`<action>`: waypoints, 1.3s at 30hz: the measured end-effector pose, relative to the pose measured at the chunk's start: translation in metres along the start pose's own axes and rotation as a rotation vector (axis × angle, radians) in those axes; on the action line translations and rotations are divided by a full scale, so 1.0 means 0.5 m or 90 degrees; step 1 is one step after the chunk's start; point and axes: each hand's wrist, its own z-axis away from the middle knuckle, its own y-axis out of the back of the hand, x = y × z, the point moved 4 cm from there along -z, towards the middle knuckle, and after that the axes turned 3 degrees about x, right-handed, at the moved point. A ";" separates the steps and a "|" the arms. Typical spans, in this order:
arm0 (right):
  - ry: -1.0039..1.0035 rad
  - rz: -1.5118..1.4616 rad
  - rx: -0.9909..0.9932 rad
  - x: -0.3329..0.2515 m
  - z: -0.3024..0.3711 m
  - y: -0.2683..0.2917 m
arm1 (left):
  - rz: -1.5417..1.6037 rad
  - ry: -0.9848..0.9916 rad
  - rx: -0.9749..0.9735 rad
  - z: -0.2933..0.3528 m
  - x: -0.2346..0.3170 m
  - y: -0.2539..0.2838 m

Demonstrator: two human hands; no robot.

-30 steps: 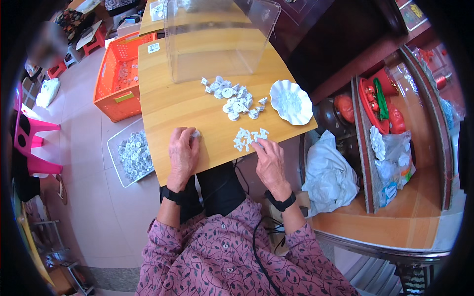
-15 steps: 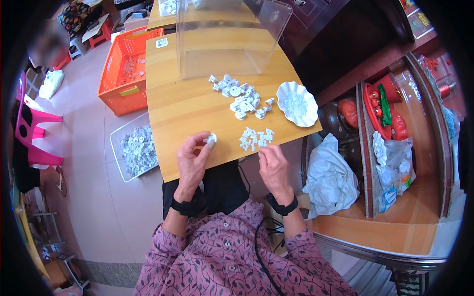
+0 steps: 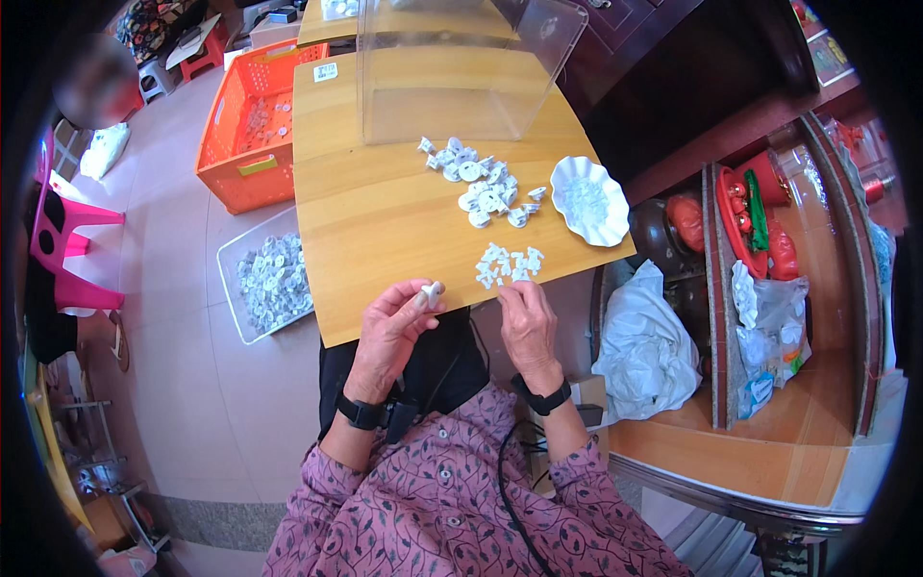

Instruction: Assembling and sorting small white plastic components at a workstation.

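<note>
Between the thumb and fingers of my left hand (image 3: 396, 325) is a small round white plastic part (image 3: 433, 292), just off the table's near edge. My right hand (image 3: 529, 332) has its fingertips pinched together at the near side of a heap of tiny white plastic pieces (image 3: 507, 264). Whatever lies in that pinch is too small or hidden to make out. Beyond the heap, a loose pile of round white plastic parts (image 3: 488, 190) lies on the wooden table (image 3: 361, 221). To its right stands a scalloped white dish (image 3: 618, 216) holding small clear pieces.
A clear plastic bin (image 3: 437, 120) stands at the table's far side. Left of the table are an orange crate (image 3: 226, 178) and, nearer, a clear tub (image 3: 231, 293) full of white parts. A white bag (image 3: 644, 351) and shelving (image 3: 716, 308) stand at the right.
My left hand has moved right and slightly down with the white part, tipping it to a different angle. My right hand stays by the tiny pieces. The whole view has shifted slightly.
</note>
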 end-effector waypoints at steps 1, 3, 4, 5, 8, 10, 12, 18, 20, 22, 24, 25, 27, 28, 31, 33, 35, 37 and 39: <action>0.005 0.000 0.000 0.001 0.002 -0.001 | 0.009 0.008 -0.004 0.000 -0.001 0.000; 0.009 -0.001 0.000 0.004 0.003 -0.003 | 0.017 0.007 -0.004 -0.001 -0.002 -0.004; 0.015 -0.003 0.004 0.004 0.003 -0.003 | 0.026 0.005 -0.003 0.000 -0.001 -0.006; 0.021 -0.005 0.008 0.003 0.002 -0.003 | 0.025 0.005 -0.002 0.000 -0.001 -0.006; -0.016 -0.052 0.014 0.004 -0.001 0.000 | 0.034 0.007 -0.007 -0.002 -0.002 -0.004; -0.039 -0.068 0.013 0.006 -0.005 -0.001 | 0.034 0.013 -0.015 -0.002 -0.003 -0.003; -0.062 -0.085 0.013 0.012 -0.007 -0.007 | 0.036 0.010 -0.019 -0.003 -0.006 0.001; -0.191 -0.189 0.047 0.050 0.002 -0.024 | 0.043 0.007 -0.028 -0.005 -0.009 0.006; -0.402 -0.389 -0.015 0.059 0.012 -0.033 | 0.046 0.006 -0.026 -0.004 -0.010 0.009; -0.438 -0.465 -0.013 0.051 0.013 -0.029 | 0.046 0.004 -0.035 -0.004 -0.011 0.010; -0.474 -0.542 -0.010 0.043 0.014 -0.023 | 0.047 0.005 -0.038 -0.004 -0.012 0.009; -0.491 -0.579 -0.015 0.037 0.014 -0.020 | 0.047 0.006 -0.041 -0.003 -0.011 0.008; -0.510 -0.618 -0.022 0.022 0.012 -0.010 | 0.050 0.009 -0.040 -0.002 -0.009 0.007; -0.527 -0.631 -0.037 0.010 0.010 -0.006 | 0.052 0.011 -0.041 -0.001 -0.009 0.007; -0.539 -0.667 -0.069 -0.024 0.008 0.005 | 0.075 0.012 -0.059 0.000 -0.015 0.010; -0.532 -0.689 -0.088 -0.048 0.006 0.011 | 0.090 0.017 -0.059 0.002 -0.017 0.007; -0.498 -0.686 -0.119 -0.072 0.002 0.013 | 0.106 0.022 -0.062 0.006 -0.018 0.001; -0.496 -0.695 -0.120 -0.086 0.005 0.004 | 0.134 0.030 -0.077 0.010 -0.019 -0.003; -0.504 -0.708 -0.120 -0.100 0.005 -0.001 | 0.136 0.038 -0.074 0.010 -0.020 0.001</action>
